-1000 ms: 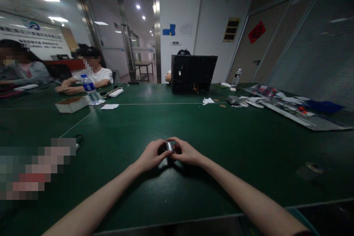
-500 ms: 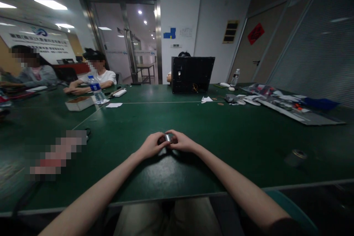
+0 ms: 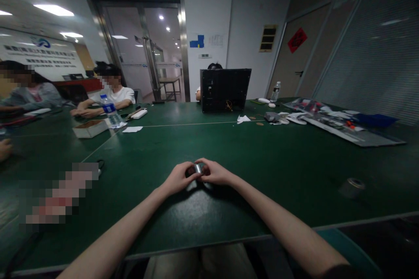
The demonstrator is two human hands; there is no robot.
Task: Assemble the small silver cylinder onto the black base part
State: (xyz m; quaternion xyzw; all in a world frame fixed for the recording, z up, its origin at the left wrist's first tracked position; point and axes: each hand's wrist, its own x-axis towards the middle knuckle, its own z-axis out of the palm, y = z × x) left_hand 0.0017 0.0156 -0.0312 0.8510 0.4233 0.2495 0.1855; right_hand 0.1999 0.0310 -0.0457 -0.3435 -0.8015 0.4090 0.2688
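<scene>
Left to right. Open box (image 3: 90,130) beside the bottle (image 3: 108,107), both across the table (image 3: 157,148) and well apart from the work; no need to shift either.

Left hand (image 3: 179,177): fingers curled, thumb on the near side, closed on the left part of the cylinder (image 3: 198,168). The cylinder sits between the two hands, near the table's mid-front, a bright silver band showing in the gap. Its ends are covered and dark at this range, so whether it rests on the surface or is held just above cannot be told.

Right hand (image 3: 216,171): matching curl, closed on the right part. Good practice, in my judgement: even pressure from both sides, fingertips clear of the band so it stays visible, forearms low for steadiness, work over the tabletop.

Far right: can (image 3: 352,188), well apart from the right hand; ample elbow room.
</scene>
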